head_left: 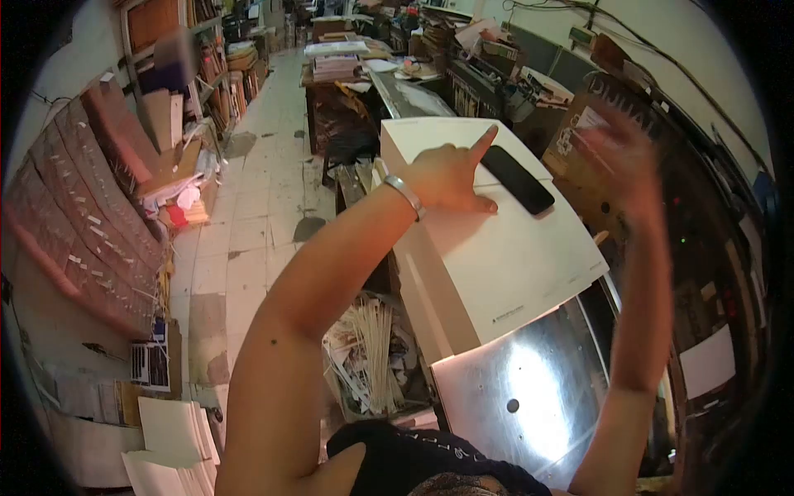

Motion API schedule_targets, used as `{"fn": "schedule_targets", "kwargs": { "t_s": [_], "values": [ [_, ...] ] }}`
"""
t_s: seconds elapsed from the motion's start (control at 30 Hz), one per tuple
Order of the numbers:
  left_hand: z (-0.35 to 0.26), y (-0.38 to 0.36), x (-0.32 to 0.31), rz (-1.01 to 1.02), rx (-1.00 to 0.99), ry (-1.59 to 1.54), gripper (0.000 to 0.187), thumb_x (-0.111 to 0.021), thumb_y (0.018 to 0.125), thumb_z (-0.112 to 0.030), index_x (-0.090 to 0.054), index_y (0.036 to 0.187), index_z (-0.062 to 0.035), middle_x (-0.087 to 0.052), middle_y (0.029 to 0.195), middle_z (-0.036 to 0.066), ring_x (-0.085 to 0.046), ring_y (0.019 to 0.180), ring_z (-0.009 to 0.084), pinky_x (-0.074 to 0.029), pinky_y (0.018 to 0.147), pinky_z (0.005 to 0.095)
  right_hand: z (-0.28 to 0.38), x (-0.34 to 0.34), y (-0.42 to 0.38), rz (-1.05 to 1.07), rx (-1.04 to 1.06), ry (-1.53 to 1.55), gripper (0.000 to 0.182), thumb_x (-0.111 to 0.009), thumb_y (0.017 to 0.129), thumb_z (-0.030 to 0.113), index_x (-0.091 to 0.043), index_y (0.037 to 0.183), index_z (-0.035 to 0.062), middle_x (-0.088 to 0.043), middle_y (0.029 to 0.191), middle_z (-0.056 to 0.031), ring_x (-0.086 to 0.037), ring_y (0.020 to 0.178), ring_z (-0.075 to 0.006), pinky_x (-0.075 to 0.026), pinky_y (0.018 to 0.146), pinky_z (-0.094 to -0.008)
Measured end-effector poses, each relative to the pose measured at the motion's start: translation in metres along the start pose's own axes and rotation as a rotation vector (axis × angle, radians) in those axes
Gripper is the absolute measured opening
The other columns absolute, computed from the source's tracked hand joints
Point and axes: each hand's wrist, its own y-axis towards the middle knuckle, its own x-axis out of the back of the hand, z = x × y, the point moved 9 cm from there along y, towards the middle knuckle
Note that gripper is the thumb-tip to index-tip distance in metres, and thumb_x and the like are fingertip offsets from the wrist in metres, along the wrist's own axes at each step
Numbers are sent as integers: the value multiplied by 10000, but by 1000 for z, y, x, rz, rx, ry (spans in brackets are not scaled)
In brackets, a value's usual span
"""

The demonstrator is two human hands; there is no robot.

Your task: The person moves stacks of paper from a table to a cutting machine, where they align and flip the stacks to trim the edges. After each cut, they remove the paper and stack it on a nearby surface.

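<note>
My left hand [447,178] rests on a tall stack of large white paper sheets [529,256]. Its index finger and thumb are stretched apart, and nothing shows in its grasp. A metal bracelet [404,197] circles that wrist. Just right of these fingers, a black smartphone [517,178] lies flat on the top sheet. Raised beyond the stack's right edge, my right hand [622,161] is smeared by motion. Whether its fingers are closed or hold anything cannot be made out.
A shiny metal table [488,397] with a dark hole lies on the near side of the stack. Below left stands a bin of paper strips [368,355]. Dark machinery [703,273] lines the right side. A tiled aisle [256,198] runs along the left, past crowded shelves [211,66].
</note>
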Motion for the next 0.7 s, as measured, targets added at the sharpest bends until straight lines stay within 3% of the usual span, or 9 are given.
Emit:
{"fn": "schedule_targets", "kwargs": {
  "t_s": [0.03, 0.1, 0.23, 0.37, 0.4, 0.5, 0.7],
  "values": [
    [-1, -2, 1, 16, 14, 1, 1282, -782, 723, -616, -19, 1609, -89, -684, 1106, 213, -633, 1085, 403, -518, 926, 481, 29, 46, -7, -70, 158, 136, 473, -672, 896, 322, -667, 1221, -22, -653, 1278, -171, -612, 1167, -259, -463, 1014, -372],
    [1, -1, 0, -30, -6, -15, 1241, -786, 718, -602, -90, 1608, -89, -691, 1097, 211, -648, 1067, 404, -519, 914, 469, 59, 111, -45, -176, 286, 153, 462, -673, 893, 311, -669, 1213, -22, -655, 1265, -169, -614, 1155, -257, -465, 1005, -370],
    [3, 7, -5, -94, -66, 80, 1198, -750, 732, -620, -120, 1604, -92, -727, 971, 191, -686, 981, 403, -534, 878, 465, 53, 177, -153, -221, 151, -76, 439, -674, 888, 288, -673, 1198, -22, -658, 1241, -165, -618, 1130, -252, -470, 986, -364],
    [5, 14, -8, -113, -121, 125, 1250, -742, 712, -684, -87, 1610, -112, -718, 906, 228, -694, 901, 426, -536, 839, 465, -4, 176, -250, -86, -170, -248, 416, -676, 882, 266, -676, 1183, -22, -662, 1216, -160, -622, 1105, -247, -474, 968, -358],
    [0, 9, -4, -63, -109, 120, 1076, -733, 791, -621, -224, 1591, -114, -730, 963, 177, -695, 944, 380, -531, 848, 426, -18, 172, -271, -51, -237, -268, 411, -677, 881, 260, -677, 1179, -22, -663, 1210, -159, -623, 1099, -246, -475, 964, -357],
    [-14, 3, 8, 156, 5, 92, 1182, -704, 816, -598, -27, 1593, -20, -659, 1191, 271, -639, 1096, 428, -500, 952, 436, -51, 154, -329, 32, -400, -301, 394, -678, 876, 243, -680, 1168, -21, -666, 1191, -156, -626, 1080, -243, -478, 950, -353],
    [-13, 8, 4, 116, -36, 42, 1220, -735, 796, -597, -18, 1595, -17, -660, 1202, 254, -663, 1028, 382, -518, 881, 415, -66, 121, -391, 96, -491, -297, 361, -681, 868, 209, -685, 1146, -21, -671, 1154, -149, -632, 1043, -236, -485, 923, -344]
  ]
}}
